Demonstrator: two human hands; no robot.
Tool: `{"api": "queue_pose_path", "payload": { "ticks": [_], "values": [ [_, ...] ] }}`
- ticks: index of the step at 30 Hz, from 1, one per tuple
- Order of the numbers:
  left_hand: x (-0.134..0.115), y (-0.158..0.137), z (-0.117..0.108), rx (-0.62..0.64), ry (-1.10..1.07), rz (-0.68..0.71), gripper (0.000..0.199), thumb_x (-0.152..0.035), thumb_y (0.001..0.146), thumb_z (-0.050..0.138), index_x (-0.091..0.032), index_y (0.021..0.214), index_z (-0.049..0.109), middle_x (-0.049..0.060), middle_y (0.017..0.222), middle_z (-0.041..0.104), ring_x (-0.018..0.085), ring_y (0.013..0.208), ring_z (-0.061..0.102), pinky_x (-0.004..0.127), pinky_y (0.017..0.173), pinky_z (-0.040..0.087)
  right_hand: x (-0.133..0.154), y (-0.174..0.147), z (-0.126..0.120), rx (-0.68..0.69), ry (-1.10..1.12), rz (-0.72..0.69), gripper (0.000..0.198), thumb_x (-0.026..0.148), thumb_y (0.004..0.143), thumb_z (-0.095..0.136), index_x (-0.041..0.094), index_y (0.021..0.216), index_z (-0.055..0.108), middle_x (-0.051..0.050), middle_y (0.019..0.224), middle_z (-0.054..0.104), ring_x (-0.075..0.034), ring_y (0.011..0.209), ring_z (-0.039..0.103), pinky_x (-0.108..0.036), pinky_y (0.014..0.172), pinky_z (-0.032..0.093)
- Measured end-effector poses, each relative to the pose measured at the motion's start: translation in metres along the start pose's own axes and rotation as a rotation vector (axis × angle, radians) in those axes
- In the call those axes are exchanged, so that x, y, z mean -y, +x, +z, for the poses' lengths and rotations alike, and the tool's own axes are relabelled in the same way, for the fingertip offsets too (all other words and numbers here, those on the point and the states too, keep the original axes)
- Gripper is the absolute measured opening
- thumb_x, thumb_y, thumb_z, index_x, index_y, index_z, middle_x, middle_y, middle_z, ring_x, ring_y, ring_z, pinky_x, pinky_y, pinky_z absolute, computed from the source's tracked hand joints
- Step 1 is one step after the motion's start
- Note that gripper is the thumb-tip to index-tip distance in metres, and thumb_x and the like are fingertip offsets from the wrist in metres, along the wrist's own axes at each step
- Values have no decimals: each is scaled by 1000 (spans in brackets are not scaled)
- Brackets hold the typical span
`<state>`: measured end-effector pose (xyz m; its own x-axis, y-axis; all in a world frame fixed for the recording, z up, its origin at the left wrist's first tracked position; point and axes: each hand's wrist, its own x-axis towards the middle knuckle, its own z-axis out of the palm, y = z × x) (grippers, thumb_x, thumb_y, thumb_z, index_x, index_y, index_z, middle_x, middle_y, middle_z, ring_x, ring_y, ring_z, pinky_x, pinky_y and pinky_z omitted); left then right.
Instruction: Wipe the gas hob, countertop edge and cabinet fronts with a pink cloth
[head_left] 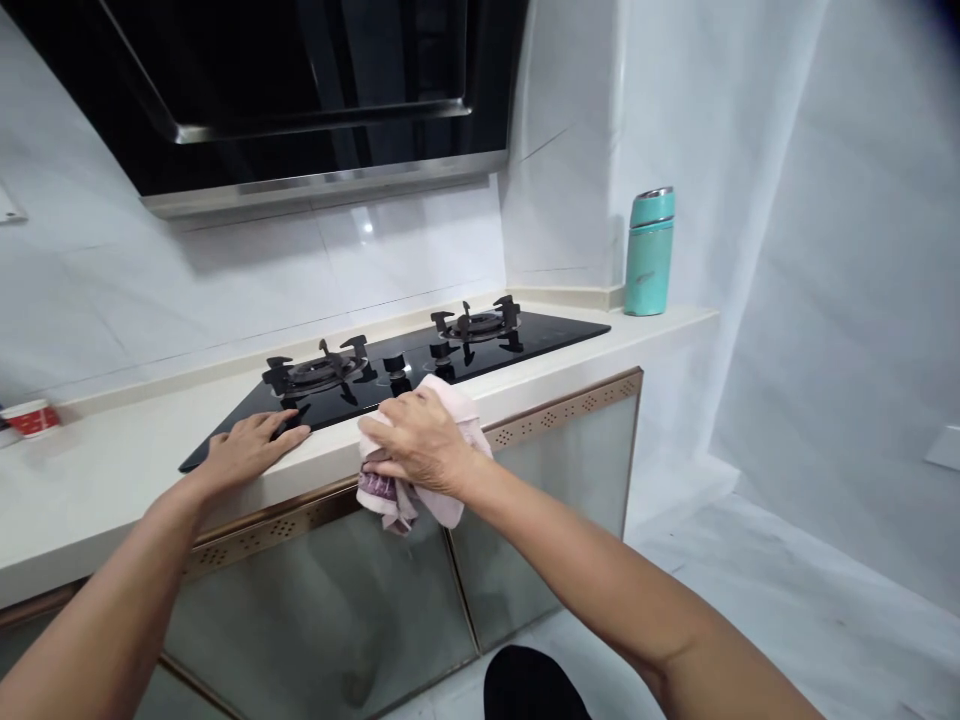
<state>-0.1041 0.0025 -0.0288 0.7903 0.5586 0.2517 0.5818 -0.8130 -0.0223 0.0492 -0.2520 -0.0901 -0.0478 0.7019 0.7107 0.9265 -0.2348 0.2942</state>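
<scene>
My right hand point(418, 438) is closed around a pale pink cloth point(454, 405) at the front edge of the counter point(517, 385). Part of the cloth, with a purple patterned band, hangs down over the edge in front of the cabinet. Resting flat with fingers stretched out, my left hand point(253, 445) lies on the front left part of the black glass gas hob point(551, 330). Two burners stand on the hob, the left burner point(319, 370) beyond my left hand and the right burner point(480, 322) farther back. Between them are the control knobs point(396, 366).
A black range hood point(322, 90) overhangs the hob. On the counter's right end stands a turquoise bottle point(649, 255). A red and white cup point(31, 418) is at the far left. Below are frosted cabinet doors point(322, 600); the pale floor point(750, 570) shows at right.
</scene>
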Motion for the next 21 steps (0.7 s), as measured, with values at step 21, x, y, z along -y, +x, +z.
{"api": "queue_pose_path", "payload": {
  "ticks": [21],
  "values": [
    [-18,-14,-9,26,-8,1,83,-75,85,28,-28,151,47,13,155,46,42,144,35,63,113,28,-244,-117,-52,-32,-19,854,42,56,95,46,27,72,66,-14,75,64,-27,82,56,-48,75,31]
  ]
}}
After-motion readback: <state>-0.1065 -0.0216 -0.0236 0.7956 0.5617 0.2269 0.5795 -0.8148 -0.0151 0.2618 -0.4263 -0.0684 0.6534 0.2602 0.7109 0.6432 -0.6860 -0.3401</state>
